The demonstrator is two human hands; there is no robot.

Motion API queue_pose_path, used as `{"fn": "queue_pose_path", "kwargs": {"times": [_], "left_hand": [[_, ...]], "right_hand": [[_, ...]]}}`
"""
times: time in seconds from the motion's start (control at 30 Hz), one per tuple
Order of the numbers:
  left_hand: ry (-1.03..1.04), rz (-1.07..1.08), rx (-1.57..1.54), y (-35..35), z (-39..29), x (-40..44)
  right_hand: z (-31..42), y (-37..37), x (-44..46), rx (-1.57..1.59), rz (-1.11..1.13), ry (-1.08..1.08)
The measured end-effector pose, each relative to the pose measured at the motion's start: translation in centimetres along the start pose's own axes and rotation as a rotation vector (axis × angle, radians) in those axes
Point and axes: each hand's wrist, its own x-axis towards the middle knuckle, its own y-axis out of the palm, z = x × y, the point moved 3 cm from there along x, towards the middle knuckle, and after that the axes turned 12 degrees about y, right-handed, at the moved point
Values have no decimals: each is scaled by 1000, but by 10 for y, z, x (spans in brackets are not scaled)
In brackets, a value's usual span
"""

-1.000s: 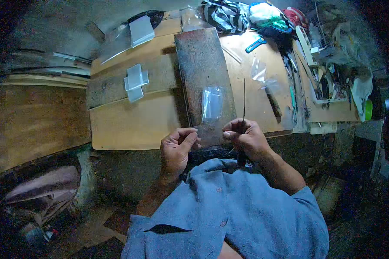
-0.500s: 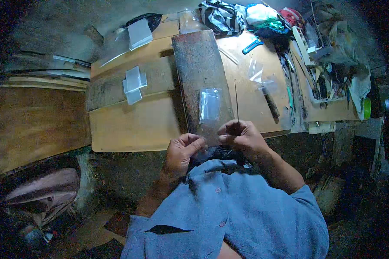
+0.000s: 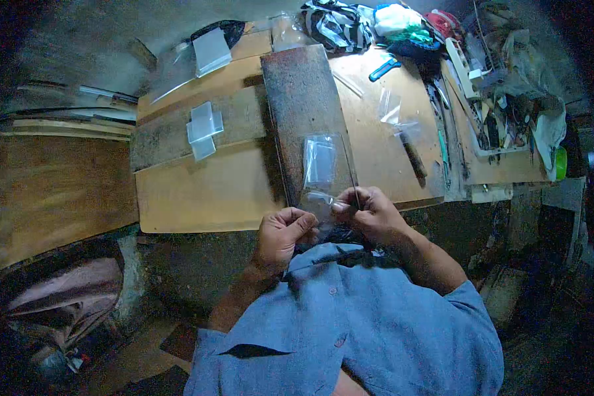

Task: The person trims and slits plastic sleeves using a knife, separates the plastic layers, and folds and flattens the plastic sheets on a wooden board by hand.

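Note:
My left hand [image 3: 285,236] is closed in a pinch at the board's near end, on the left edge of a clear plastic film [image 3: 321,198]. Opposite it, my right hand [image 3: 371,212] pinches the film's right side between thumb and fingers. A thin dark rod [image 3: 351,162] also rises from the right hand, tilted up and left. Just beyond the hands, a small stack of clear plastic pieces [image 3: 320,162] lies on the long dark wooden board [image 3: 300,86]. The film's lower part is hard to make out against the dark.
Further clear pieces lie at left [image 3: 203,129] and far left [image 3: 212,49]. On the right are a blue cutter [image 3: 384,69], a dark-handled tool [image 3: 412,158], and a tool basket [image 3: 501,150]. Bags [image 3: 340,26] stand at the back of the table [image 3: 204,204].
The rod in my right hand has swung from upright to leaning left. Film shows more clearly between the hands. The left hand has barely moved.

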Motion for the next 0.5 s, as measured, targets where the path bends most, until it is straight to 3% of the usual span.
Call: {"fn": "queue_pose_path", "kwargs": {"times": [0.13, 0.3, 0.5], "left_hand": [[54, -86, -109, -12, -5, 1], [134, -167, -216, -32, -10, 0], [225, -208, -184, -36, -14, -1]], "right_hand": [[8, -13, -14, -237, -86, -280], [26, -13, -45, -282, -62, -180], [25, -13, -51, -785, -156, -200]]}}
